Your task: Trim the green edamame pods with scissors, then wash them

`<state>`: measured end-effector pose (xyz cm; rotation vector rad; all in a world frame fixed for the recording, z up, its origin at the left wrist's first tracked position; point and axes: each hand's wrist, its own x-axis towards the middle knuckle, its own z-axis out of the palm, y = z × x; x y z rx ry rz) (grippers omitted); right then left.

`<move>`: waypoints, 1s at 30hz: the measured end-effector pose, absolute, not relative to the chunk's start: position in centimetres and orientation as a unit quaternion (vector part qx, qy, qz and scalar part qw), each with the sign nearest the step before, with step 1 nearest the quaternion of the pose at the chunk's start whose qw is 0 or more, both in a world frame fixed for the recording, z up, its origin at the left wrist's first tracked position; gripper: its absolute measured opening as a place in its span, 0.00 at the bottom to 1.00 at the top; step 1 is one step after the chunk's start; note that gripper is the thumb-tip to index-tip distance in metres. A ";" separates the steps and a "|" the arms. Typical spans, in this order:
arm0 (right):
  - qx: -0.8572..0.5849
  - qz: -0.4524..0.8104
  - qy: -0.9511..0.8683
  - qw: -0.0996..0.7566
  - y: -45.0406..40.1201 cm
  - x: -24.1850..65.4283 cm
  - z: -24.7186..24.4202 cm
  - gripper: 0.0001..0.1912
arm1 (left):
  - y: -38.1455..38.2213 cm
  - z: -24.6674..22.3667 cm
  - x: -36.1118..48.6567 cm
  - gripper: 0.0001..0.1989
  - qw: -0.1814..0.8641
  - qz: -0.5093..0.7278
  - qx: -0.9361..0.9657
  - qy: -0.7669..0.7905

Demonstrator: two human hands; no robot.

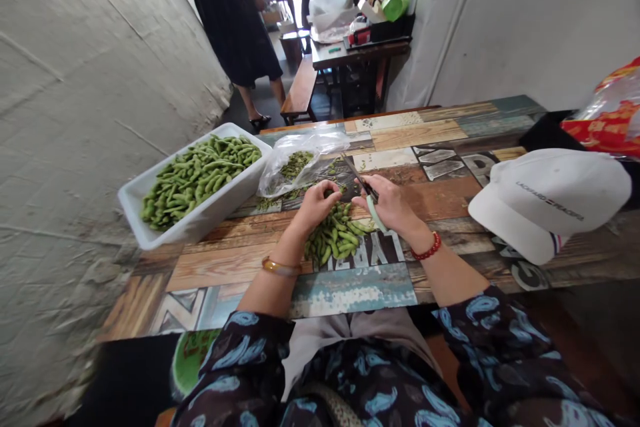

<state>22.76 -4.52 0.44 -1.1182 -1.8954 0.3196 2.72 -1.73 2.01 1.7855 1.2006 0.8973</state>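
My right hand (389, 203) is closed around a pair of scissors (373, 203) with pale green handles; the dark blades point up and left, slightly apart. Thumb and fingers of my left hand (320, 203) are pinched together, with a small green bit of an edamame pod at the tips, mostly hidden. Just below both hands lies a loose pile of green edamame pods (337, 237) on the patchwork-print table (215, 267). Beyond my left hand, a clear plastic bag (275, 163) holds small green trimmings (296, 164), with more scraps scattered around it.
At the left stands a white plastic tub (200, 223) heaped with edamame pods (203, 177). A white cap (550, 197) and a red-printed plastic package (607, 117) lie at the right. Farther back are a bench (301, 88), a cluttered table (360, 53), a standing person and another person.
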 end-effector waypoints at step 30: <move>-0.355 0.143 -0.855 0.351 -5.8 22.0 0.8 0.24 | -4.1 3.0 1.4 0.09 0.543 0.459 0.587 0.387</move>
